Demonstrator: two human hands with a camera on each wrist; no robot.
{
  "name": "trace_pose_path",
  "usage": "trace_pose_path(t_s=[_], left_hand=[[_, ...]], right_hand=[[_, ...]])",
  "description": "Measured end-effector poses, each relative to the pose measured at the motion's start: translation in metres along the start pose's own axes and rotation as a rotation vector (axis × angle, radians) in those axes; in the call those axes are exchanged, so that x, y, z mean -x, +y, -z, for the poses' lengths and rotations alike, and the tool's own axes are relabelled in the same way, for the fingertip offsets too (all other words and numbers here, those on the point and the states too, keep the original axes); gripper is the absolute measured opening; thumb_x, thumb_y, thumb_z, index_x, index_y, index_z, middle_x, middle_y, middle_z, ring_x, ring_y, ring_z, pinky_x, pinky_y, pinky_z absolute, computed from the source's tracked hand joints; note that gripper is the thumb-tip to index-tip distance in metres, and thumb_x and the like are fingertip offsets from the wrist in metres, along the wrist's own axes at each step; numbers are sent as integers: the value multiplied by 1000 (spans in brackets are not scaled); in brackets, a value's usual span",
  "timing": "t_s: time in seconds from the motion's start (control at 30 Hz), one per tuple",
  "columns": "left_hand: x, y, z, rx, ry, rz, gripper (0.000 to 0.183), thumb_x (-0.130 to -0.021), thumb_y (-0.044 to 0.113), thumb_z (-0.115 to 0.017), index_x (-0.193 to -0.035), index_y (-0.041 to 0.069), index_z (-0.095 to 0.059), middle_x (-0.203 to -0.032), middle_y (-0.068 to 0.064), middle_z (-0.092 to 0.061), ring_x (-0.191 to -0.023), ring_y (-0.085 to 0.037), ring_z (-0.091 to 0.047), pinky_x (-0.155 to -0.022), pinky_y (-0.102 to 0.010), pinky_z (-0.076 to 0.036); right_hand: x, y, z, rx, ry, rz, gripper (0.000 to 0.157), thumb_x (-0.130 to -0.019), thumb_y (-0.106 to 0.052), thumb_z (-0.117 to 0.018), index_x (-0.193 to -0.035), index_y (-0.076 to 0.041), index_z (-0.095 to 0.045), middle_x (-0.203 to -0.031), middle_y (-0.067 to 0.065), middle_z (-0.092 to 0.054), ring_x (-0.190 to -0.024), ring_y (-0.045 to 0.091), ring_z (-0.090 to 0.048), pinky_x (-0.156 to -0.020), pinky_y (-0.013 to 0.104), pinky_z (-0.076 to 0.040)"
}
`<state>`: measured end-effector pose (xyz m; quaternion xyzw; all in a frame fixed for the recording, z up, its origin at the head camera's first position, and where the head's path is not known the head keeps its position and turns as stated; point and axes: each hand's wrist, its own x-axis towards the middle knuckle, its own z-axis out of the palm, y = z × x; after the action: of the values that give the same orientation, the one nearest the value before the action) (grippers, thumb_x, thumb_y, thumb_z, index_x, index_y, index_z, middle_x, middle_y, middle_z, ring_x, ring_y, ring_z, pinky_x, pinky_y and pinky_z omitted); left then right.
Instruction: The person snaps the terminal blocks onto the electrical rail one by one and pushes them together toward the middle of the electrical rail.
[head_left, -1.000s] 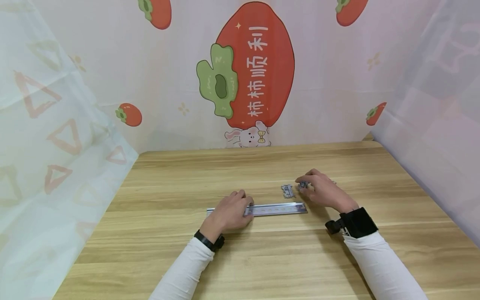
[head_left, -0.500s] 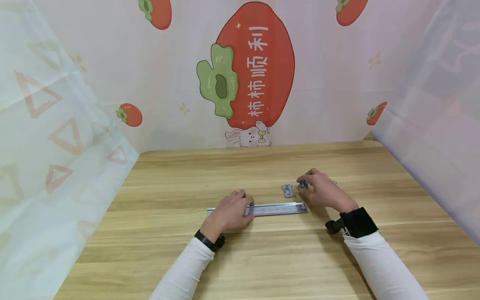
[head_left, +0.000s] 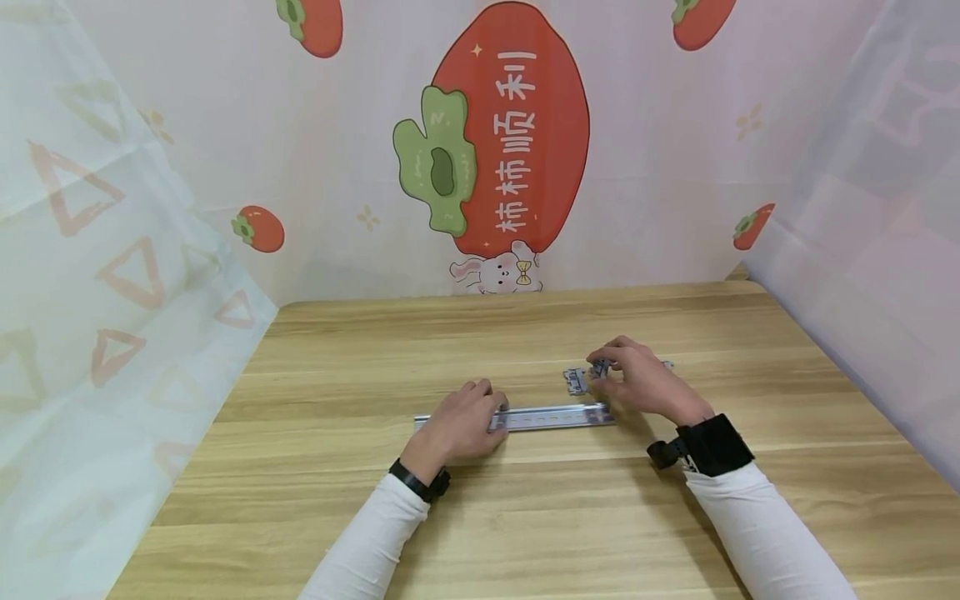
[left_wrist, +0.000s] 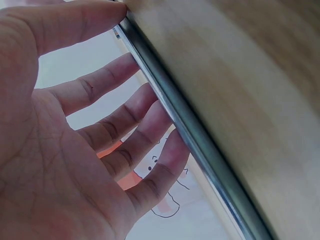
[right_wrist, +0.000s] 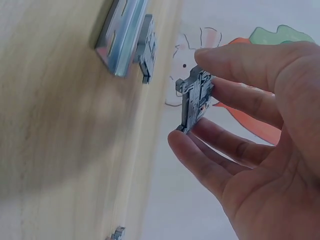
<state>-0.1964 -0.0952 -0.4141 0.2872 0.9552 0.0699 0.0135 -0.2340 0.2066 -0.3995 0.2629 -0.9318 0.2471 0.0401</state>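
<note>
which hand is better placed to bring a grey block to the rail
Likely the right hand: it pinches a grey block near the metal rail, while the left hand holds that rail.

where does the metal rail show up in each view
Head: metal rail on the table, below and slightly right of centre, partly hidden by the left hand.
Left wrist: metal rail runs diagonally from upper left to lower right.
Right wrist: metal rail, its end at the top, left of centre.
Shared landmark: printed rabbit on the backdrop.
</note>
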Motion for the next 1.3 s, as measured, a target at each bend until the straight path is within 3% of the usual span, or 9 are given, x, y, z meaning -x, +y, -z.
trace_pose_path(t_s=[0.6, 1.1, 1.3], left_hand=[[0, 0, 0, -4, 1, -7, 36, -86, 41, -57, -114, 18, -58, -102, 2, -47, -89, -14, -43, -75, -31, -39], [1, -1, 2, 13, -14, -2, 37, -86, 40, -58, -115, 18, -58, -103, 2, -47, -88, -14, -43, -75, -30, -39], [1, -2, 2, 7, -14, -3, 37, -85, 40, -58, -115, 18, -59, -102, 2, -47, -87, -14, -43, -74, -30, -39]], right_hand=[[-4, -15, -3, -88, 16, 23, 39, -81, -24, -69, -116, -11, -60, -115, 6, -53, -99, 29, -57, -79, 39, -46], [-9, -25, -8, -301, 93, 71, 33, -75, -17, -73, -105, -15, -59, -106, 3, -54, -96, 23, -57, -82, 34, -46], [-10, -26, -12, -383, 90, 56, 34, -76, -21, -73, -105, -15, -58, -106, 4, -53, -98, 22, -57, -84, 35, -45]])
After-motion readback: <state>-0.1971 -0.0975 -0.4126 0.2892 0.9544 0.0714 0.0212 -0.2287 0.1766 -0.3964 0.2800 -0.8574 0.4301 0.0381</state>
